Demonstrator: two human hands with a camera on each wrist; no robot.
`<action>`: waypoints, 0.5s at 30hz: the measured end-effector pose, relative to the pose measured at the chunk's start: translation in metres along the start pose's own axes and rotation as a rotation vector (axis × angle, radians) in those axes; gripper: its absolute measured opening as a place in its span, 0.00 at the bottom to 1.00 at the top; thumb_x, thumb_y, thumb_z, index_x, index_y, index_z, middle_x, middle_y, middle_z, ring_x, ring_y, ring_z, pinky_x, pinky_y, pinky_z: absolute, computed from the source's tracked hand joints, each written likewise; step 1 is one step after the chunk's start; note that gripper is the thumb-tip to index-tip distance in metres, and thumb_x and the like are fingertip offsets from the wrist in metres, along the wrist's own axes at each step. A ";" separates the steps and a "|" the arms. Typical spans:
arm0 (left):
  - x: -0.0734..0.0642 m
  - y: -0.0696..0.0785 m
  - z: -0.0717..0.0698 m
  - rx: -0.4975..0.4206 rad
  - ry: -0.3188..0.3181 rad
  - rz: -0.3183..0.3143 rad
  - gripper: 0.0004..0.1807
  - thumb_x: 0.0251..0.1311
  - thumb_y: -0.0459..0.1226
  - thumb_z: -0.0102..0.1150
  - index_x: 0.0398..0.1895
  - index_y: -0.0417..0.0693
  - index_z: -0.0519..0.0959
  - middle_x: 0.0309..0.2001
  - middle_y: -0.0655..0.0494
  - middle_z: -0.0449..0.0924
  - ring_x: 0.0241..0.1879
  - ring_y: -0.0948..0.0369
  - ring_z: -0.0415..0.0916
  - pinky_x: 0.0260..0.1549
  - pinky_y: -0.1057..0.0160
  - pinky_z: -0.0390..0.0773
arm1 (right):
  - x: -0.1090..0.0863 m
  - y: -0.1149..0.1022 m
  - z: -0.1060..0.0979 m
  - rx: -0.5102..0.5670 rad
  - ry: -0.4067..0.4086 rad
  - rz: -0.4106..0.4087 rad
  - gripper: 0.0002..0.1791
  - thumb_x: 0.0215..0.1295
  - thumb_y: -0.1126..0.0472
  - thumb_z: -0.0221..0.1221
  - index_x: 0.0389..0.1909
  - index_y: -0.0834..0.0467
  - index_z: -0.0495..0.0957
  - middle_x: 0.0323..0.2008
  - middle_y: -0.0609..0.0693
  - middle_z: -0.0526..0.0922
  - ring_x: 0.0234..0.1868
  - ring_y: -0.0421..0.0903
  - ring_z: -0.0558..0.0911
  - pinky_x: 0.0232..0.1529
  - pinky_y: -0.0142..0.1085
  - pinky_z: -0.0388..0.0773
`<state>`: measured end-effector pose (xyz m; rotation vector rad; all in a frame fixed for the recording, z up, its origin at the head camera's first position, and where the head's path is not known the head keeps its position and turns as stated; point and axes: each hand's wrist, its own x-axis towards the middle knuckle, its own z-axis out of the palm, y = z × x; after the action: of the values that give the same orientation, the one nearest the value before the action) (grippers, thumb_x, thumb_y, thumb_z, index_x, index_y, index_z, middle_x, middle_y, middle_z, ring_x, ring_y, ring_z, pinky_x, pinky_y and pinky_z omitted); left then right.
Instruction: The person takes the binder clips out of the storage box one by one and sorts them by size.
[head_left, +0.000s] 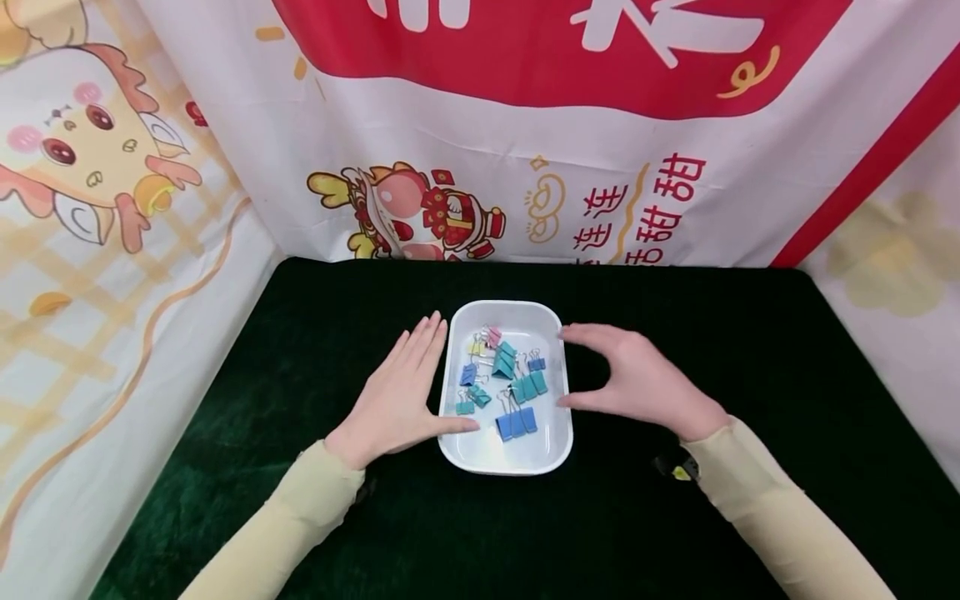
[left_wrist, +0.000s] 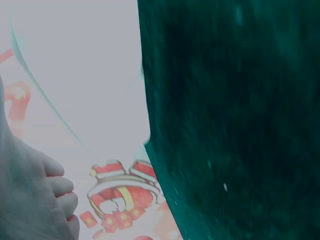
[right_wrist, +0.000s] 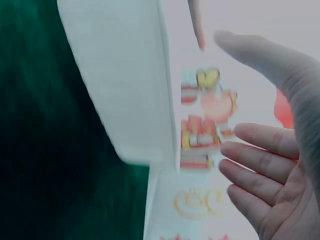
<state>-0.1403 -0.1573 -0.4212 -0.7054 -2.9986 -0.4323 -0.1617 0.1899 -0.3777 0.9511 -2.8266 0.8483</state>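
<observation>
A white rectangular tray [head_left: 468, 457] sits on the dark green cloth in the head view. Inside it lie several binder clips: a large blue clip [head_left: 517, 423], teal clips [head_left: 529, 385], small blue ones [head_left: 468, 375], a yellow clip [head_left: 477, 347] and a pink clip [head_left: 492, 336]. My left hand [head_left: 395, 392] lies along the tray's left side, fingers straight, its thumb reaching over the rim. On the opposite side, my right hand [head_left: 637, 375] has thumb and fingers spread, fingertips right at the rim. In the right wrist view, its fingers [right_wrist: 265, 167] are extended beside the tray's wall [right_wrist: 115, 75].
Dark green cloth [head_left: 600, 533] covers the table around the tray. A printed white and red curtain [head_left: 525, 133] hangs behind the table's far edge, and another printed sheet [head_left: 97, 292] stands along the left side.
</observation>
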 end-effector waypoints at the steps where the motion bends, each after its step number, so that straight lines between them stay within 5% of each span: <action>1: -0.002 0.003 0.001 0.000 -0.009 0.007 0.74 0.43 0.81 0.57 0.83 0.48 0.37 0.82 0.56 0.29 0.79 0.60 0.27 0.75 0.51 0.37 | 0.001 -0.005 0.003 0.001 -0.030 -0.003 0.48 0.43 0.36 0.79 0.64 0.55 0.78 0.61 0.49 0.80 0.60 0.45 0.78 0.60 0.46 0.77; 7: -0.015 0.017 0.006 0.006 -0.044 0.055 0.78 0.38 0.84 0.54 0.83 0.45 0.40 0.82 0.53 0.32 0.79 0.59 0.27 0.75 0.52 0.38 | 0.011 -0.025 0.025 0.006 -0.175 -0.010 0.38 0.45 0.43 0.81 0.57 0.55 0.83 0.54 0.50 0.84 0.51 0.46 0.83 0.51 0.42 0.83; 15: -0.025 0.028 0.011 0.020 -0.053 0.060 0.81 0.33 0.87 0.51 0.82 0.47 0.34 0.82 0.50 0.31 0.79 0.58 0.28 0.75 0.54 0.38 | 0.018 -0.031 0.050 -0.042 -0.260 -0.059 0.29 0.45 0.49 0.82 0.50 0.53 0.88 0.47 0.47 0.87 0.47 0.42 0.85 0.47 0.36 0.83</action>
<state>-0.1053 -0.1414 -0.4271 -0.8160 -3.0167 -0.3869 -0.1524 0.1341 -0.4012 1.2139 -2.9962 0.7028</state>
